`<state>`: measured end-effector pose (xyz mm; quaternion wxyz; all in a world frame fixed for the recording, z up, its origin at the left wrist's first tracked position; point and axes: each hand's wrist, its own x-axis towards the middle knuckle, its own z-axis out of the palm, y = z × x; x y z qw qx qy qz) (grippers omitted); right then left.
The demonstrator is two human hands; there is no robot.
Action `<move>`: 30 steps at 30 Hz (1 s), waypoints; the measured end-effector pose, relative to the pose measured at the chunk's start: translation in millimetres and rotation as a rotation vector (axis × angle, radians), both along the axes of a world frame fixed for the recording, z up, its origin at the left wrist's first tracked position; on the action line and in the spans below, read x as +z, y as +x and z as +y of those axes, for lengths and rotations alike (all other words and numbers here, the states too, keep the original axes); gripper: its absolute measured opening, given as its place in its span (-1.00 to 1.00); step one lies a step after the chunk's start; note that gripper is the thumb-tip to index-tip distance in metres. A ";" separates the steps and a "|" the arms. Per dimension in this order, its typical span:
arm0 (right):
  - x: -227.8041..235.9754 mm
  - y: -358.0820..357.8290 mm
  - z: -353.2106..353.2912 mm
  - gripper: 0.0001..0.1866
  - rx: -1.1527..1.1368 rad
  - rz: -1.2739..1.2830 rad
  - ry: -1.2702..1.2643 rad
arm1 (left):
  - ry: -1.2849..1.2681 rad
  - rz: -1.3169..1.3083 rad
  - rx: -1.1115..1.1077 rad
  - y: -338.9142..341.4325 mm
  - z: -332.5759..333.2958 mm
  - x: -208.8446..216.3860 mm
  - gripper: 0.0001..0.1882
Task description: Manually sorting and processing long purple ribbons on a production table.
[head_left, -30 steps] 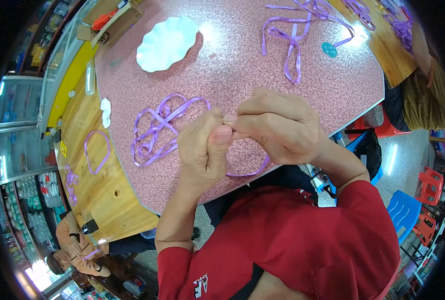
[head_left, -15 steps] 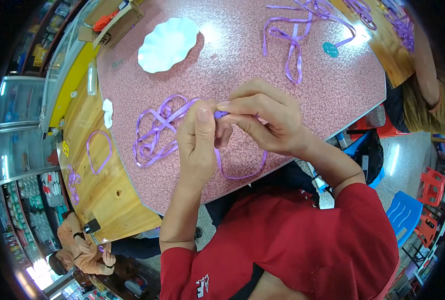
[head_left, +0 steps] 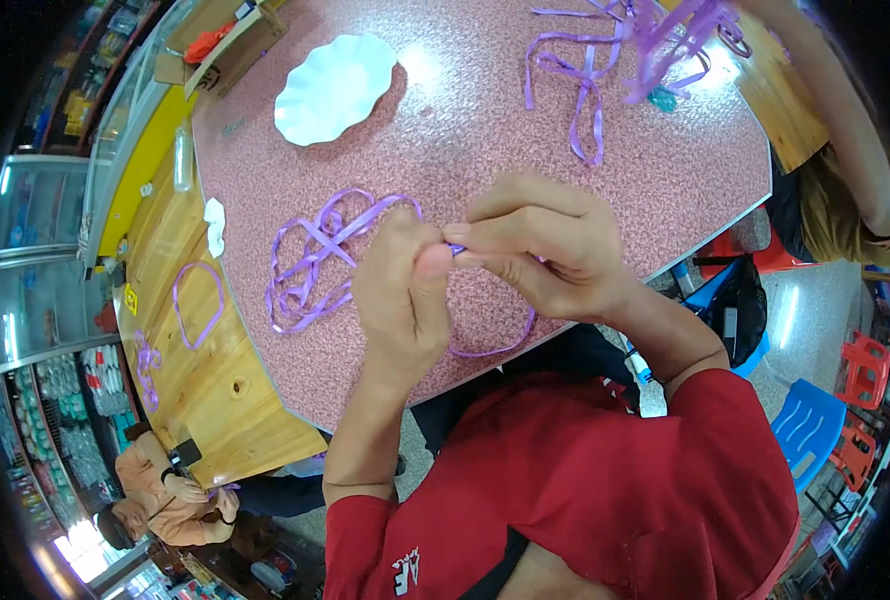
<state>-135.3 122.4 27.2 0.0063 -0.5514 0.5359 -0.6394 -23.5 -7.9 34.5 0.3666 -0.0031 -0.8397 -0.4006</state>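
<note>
Close together over the near half of the table, my left hand [head_left: 403,290] and my right hand [head_left: 550,240] pinch a small folded bit of purple ribbon [head_left: 456,249] between thumbs and fingers. Most of that piece is hidden by the fingers. To the left, a tangle of purple ribbon [head_left: 315,262] lies on the table in loose loops, its upper strand passing behind my left hand. A thin curve of ribbon [head_left: 500,351] shows below my hands, near the table edge.
The pink speckled table [head_left: 465,140] bears a white wavy-edged dish [head_left: 335,88] and more purple ribbon [head_left: 587,75]. At the far right, a co-worker's arm [head_left: 845,120] reaches in near a green disc [head_left: 663,99]. Another person [head_left: 170,500] sits by the wooden table [head_left: 200,400] at left.
My left hand has turned slightly and shifted right, and both hands stay pinched together. The co-worker's arm at far right has come over the table, lifting a bunch of purple ribbon.
</note>
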 end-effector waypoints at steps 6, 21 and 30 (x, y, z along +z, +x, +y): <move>15.7 11.1 10.8 -0.90 0.177 -0.521 0.232 | -0.333 0.131 -0.032 -2.4 -13.2 -4.6 -0.87; 1.0 5.9 3.1 -0.83 0.362 -0.990 0.237 | -0.234 0.091 -0.087 0.7 -17.6 -10.9 -0.80; 2.7 9.3 5.6 -0.82 0.386 -0.977 0.281 | -0.106 0.027 0.026 17.6 -11.2 -2.7 -0.77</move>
